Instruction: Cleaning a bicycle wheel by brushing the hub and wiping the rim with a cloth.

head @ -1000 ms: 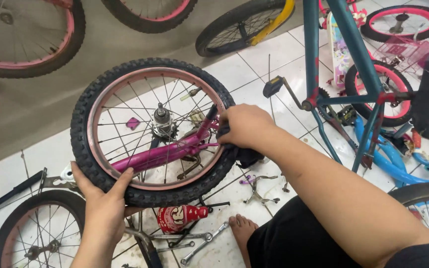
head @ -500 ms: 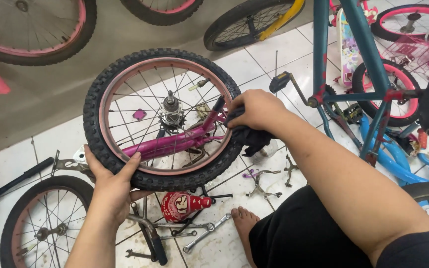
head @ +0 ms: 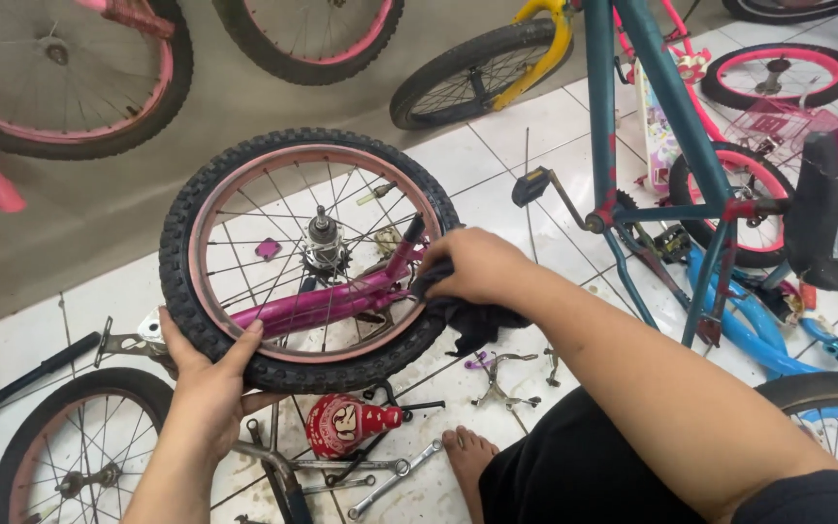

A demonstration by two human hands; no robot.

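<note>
A small bicycle wheel (head: 208, 199) with a knobbly black tyre and a pink rim is held upright over the tiled floor. My left hand (head: 208, 374) grips the tyre at its lower left. My right hand (head: 472, 267) presses a dark rag (head: 472, 325) against the right side of the rim and tyre. Behind the spokes lies a magenta frame tube (head: 327, 303), and the hub (head: 323, 241) with its axle shows in the middle.
A teal bike frame (head: 666, 97) stands to the right, with a blue frame (head: 763, 335) and pink-rimmed wheels behind it. On the floor lie a red bottle (head: 346, 425), wrenches (head: 395, 475), brake calipers (head: 497, 378), another wheel (head: 60, 461) and my bare foot (head: 467, 461).
The wheel sits further right and higher in view. My right hand has slid a little lower along the rim with the rag. My left hand keeps its hold on the tyre.
</note>
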